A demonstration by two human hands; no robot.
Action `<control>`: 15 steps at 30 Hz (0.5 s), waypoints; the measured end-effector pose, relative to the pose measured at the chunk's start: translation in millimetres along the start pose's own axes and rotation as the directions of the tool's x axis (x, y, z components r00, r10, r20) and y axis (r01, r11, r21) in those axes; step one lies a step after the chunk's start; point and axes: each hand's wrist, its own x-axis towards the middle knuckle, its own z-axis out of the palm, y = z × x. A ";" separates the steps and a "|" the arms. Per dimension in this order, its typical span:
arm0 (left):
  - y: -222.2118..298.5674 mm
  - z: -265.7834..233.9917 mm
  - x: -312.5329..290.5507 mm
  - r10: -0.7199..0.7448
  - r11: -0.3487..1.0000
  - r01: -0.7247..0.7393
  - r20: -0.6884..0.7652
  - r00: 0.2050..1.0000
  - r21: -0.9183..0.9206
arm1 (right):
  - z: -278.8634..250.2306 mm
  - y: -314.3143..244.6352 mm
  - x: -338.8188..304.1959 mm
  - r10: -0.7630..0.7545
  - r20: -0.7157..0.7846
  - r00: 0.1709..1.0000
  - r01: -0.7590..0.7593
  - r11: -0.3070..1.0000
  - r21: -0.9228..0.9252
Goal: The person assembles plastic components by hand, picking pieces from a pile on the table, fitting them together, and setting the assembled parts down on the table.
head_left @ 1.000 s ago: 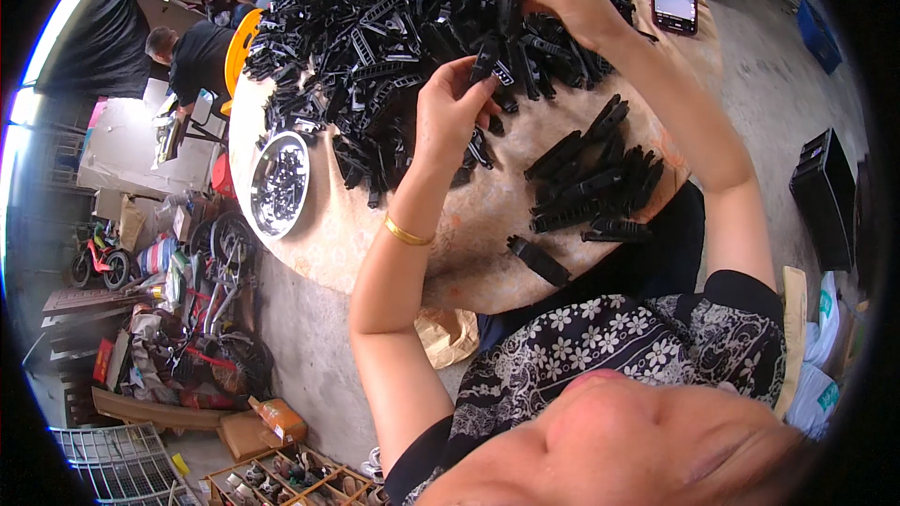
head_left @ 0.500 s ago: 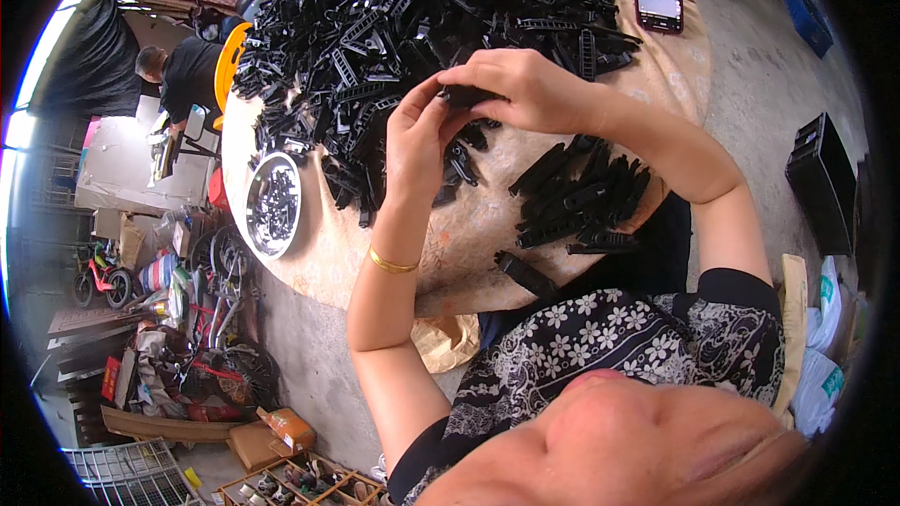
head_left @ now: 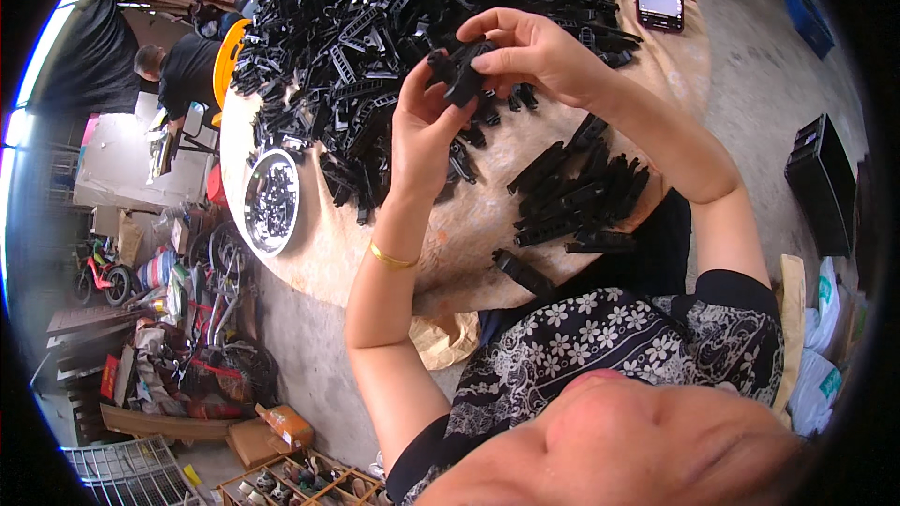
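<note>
First, on the left, round dish (head_left: 267, 249) of tiny bits (head_left: 278, 193). Then, big black heap (head_left: 403, 23). Next, pinched by the left hand (head_left: 424, 136), one black piece (head_left: 462, 87), up in front of the heap, pinched by the right hand (head_left: 539, 56) too. Last, smaller black pile (head_left: 572, 201).

this looked like a home garage or storeroom serving as a small workshop: black plastic parts (head_left: 394, 28) lay heaped on a cloth-covered round table (head_left: 459, 244), while bicycles (head_left: 223, 307), a cardboard box (head_left: 253, 442) and shoes (head_left: 267, 484) cluttered the bare concrete floor (head_left: 759, 122).
</note>
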 end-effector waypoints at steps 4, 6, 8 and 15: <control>0.6 2.1 2.0 0.070 0.995 -0.068 -0.031 0.997 0.072 | 3.4 7.8 -0.8 0.039 -0.076 0.996 -0.027 0.987 0.156; -2.8 -0.1 2.9 0.081 0.996 -0.078 -0.051 0.995 0.053 | 8.0 9.7 -2.3 0.084 -0.099 0.991 -0.074 0.991 0.107; -2.6 -0.5 2.9 0.075 0.994 -0.066 -0.096 0.993 0.088 | 12.5 12.3 -2.3 0.088 -0.096 0.992 -0.077 0.991 0.111; 2.2 -1.0 2.0 0.129 0.976 -0.099 -0.153 0.980 0.193 | 19.2 15.9 -4.4 0.011 -0.106 0.994 -0.008 0.999 0.034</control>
